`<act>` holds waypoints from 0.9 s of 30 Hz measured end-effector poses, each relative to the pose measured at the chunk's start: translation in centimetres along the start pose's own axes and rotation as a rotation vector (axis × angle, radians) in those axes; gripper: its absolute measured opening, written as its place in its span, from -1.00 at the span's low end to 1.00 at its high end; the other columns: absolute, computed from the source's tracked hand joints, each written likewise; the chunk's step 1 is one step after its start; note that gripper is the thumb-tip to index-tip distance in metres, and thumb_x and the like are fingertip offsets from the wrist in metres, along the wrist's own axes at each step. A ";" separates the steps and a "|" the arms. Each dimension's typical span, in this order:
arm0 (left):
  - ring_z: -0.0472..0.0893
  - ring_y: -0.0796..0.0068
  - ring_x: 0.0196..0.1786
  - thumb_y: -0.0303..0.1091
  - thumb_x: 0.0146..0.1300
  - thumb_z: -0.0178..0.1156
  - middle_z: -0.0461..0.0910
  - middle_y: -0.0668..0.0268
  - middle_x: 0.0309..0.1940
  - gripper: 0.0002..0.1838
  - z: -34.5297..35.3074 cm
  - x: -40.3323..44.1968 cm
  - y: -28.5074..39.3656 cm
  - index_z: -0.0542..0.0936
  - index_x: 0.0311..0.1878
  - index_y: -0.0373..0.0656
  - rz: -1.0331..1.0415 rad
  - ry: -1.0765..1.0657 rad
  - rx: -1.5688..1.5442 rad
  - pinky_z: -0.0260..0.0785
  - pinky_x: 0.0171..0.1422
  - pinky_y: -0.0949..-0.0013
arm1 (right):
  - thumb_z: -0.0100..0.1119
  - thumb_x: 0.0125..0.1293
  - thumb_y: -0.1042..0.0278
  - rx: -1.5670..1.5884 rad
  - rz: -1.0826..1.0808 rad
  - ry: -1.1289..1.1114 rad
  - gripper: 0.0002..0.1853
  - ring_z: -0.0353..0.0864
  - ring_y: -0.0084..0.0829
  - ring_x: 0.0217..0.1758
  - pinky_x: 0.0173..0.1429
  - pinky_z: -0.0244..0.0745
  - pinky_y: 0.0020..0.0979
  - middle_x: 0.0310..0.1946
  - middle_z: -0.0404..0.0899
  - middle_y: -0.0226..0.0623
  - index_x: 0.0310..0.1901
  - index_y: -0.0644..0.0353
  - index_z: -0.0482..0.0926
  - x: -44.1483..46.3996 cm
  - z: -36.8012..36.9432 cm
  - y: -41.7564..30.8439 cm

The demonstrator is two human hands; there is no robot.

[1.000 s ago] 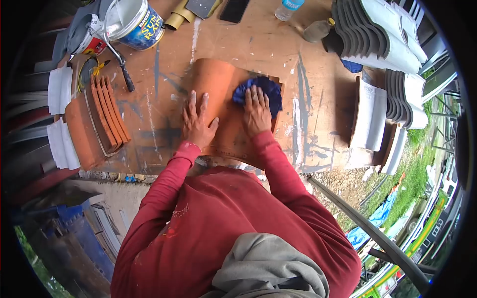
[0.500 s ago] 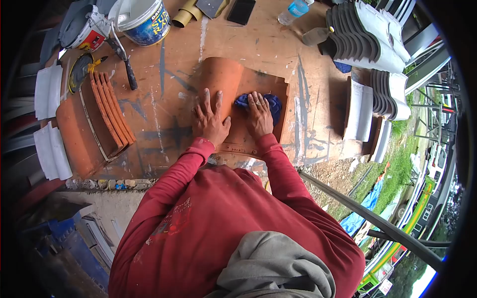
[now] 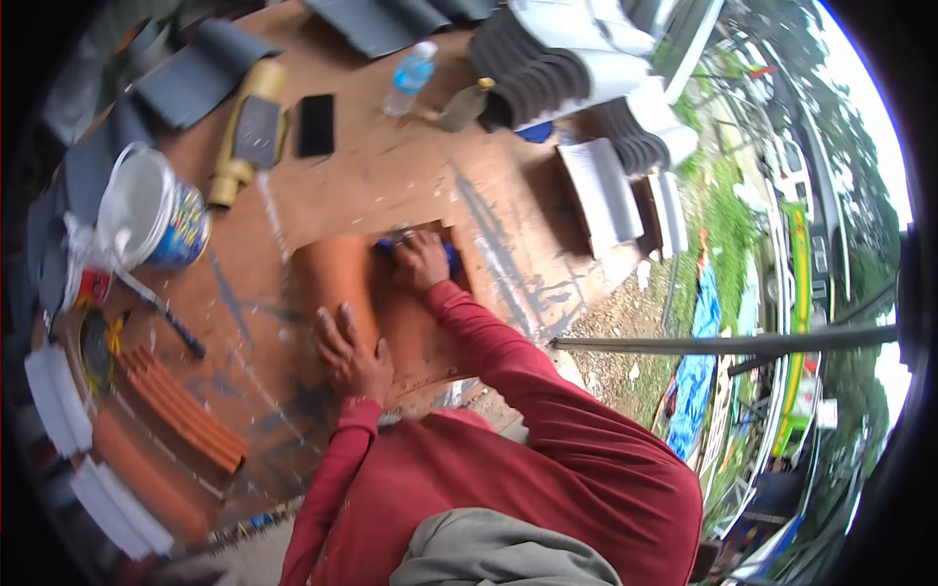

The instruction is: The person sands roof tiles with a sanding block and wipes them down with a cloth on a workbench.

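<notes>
A curved terracotta roof tile (image 3: 332, 278) lies on the wooden table in front of me. My left hand (image 3: 354, 363) rests on the tile's near part with its fingers spread, holding nothing. Over the tile's flatter right side, close to its far edge, my right hand (image 3: 422, 262) presses on a bunched dark blue cloth (image 3: 453, 257). Most of that cloth is hidden under the palm and fingers, and motion blurs the hand a little.
Grey tiles (image 3: 547, 83) are stacked at the far right, near a water bottle (image 3: 410, 80) and a phone (image 3: 316, 125). To the left are a paint bucket (image 3: 147, 210), a paint roller handle (image 3: 171, 317) and stacked orange tiles (image 3: 181, 410). A pole (image 3: 723, 344) stretches across the right.
My view has turned, so the table appears rotated. The right hand has slid the blue cloth toward the tile's far edge. The left hand has moved nearer on the tile.
</notes>
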State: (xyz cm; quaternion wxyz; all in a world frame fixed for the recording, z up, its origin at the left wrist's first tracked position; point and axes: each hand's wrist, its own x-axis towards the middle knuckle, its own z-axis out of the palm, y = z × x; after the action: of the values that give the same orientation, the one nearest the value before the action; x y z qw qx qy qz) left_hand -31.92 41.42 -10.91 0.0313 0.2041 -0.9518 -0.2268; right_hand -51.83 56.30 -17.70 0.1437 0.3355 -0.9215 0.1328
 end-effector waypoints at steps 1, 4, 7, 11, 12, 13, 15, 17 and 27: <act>0.12 -0.38 0.55 0.01 0.21 0.31 -0.14 0.03 0.67 0.02 -0.3 0.0 0.3 0.02 0.67 0.10 -0.039 -0.070 -0.017 0.09 0.57 -0.25 | 0.48 -0.18 0.12 0.035 0.010 0.095 -0.39 0.51 -0.06 0.15 0.29 0.39 0.04 0.06 0.58 -0.12 0.02 0.10 0.69 1.0 1.2 0.5; 0.11 -0.33 0.57 -0.05 0.21 0.29 -0.20 0.04 0.68 0.04 0.6 -0.3 -0.3 -0.04 0.68 0.10 0.058 0.036 0.008 0.08 0.57 -0.25 | 0.43 -0.24 0.11 -0.028 0.208 0.122 -0.44 0.54 -0.11 0.12 0.23 0.40 -0.09 -0.01 0.59 -0.16 -0.07 0.06 0.68 2.7 2.9 -0.4; 0.08 -0.30 0.59 -0.07 0.20 0.29 -0.22 0.01 0.68 0.04 -0.2 -0.3 -0.5 -0.05 0.68 0.08 0.087 0.012 0.024 0.06 0.58 -0.25 | 0.26 0.00 0.25 -0.051 0.121 0.168 -0.69 0.57 -0.22 0.05 0.12 0.44 -0.15 -0.13 0.59 -0.22 -0.16 0.05 0.66 -0.8 1.6 -2.1; 0.04 -0.28 0.62 -0.05 0.20 0.27 -0.23 -0.07 0.66 0.05 0.3 0.0 -0.5 -0.06 0.68 0.03 0.124 0.009 0.040 0.05 0.59 -0.24 | 0.21 0.02 0.31 -0.068 0.073 0.121 -0.73 0.57 -0.24 0.06 0.17 0.41 -0.18 -0.08 0.57 -0.24 -0.18 0.01 0.64 -1.4 1.4 -1.4; 0.03 -0.27 0.62 -0.04 0.20 0.27 -0.24 -0.09 0.66 0.05 0.5 0.0 -0.5 -0.05 0.68 0.02 0.106 -0.004 0.038 0.04 0.60 -0.24 | 0.37 -0.13 0.15 -0.161 0.034 0.106 -0.48 0.53 -0.15 0.14 0.23 0.40 -0.12 0.02 0.58 -0.19 -0.03 0.08 0.67 -0.5 3.3 0.2; 0.03 -0.27 0.62 0.00 0.20 0.25 -0.23 -0.09 0.66 0.04 1.0 -0.1 -0.8 -0.04 0.68 0.00 0.113 0.003 0.036 0.04 0.60 -0.24 | 0.45 -0.17 0.12 -0.105 0.063 0.188 -0.46 0.52 -0.14 0.17 0.27 0.40 -0.08 0.08 0.59 -0.21 -0.04 0.05 0.67 1.0 3.4 0.6; 0.00 -0.25 0.63 0.01 0.21 0.22 -0.19 -0.12 0.65 0.00 0.3 -0.2 -0.5 0.00 0.67 0.02 0.098 0.002 0.067 -0.06 0.63 -0.23 | 0.50 -0.17 0.06 -0.024 0.246 0.028 -0.47 0.54 -0.10 0.18 0.28 0.41 -0.07 0.08 0.64 -0.18 -0.08 0.01 0.70 3.9 2.9 0.4; 0.03 -0.39 0.58 0.00 0.21 0.23 -0.18 -0.13 0.65 0.02 0.8 -0.1 -1.1 -0.03 0.67 0.01 0.116 0.007 0.001 -0.04 0.62 -0.24 | 0.30 -0.02 0.23 0.017 0.209 0.208 -0.69 0.62 -0.03 0.05 0.21 0.45 -0.05 -0.08 0.68 -0.09 -0.20 0.12 0.70 3.3 1.6 -0.8; 0.00 -0.48 0.56 0.01 0.22 0.33 -0.19 -0.10 0.65 0.00 0.7 0.2 -1.9 0.05 0.66 0.15 0.098 -0.029 0.009 0.00 0.56 -0.37 | 0.24 0.09 0.34 -0.061 0.167 0.116 -0.85 0.67 -0.03 -0.09 0.03 0.49 -0.06 -0.24 0.70 -0.10 -0.30 0.16 0.67 4.6 0.8 -1.0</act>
State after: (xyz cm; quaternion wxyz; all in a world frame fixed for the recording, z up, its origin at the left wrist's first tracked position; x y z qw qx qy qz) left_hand -31.52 40.12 -12.39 0.0277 0.1543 -0.9620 -0.2237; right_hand -54.64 52.64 -16.65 0.1951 0.2445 -0.9401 0.1355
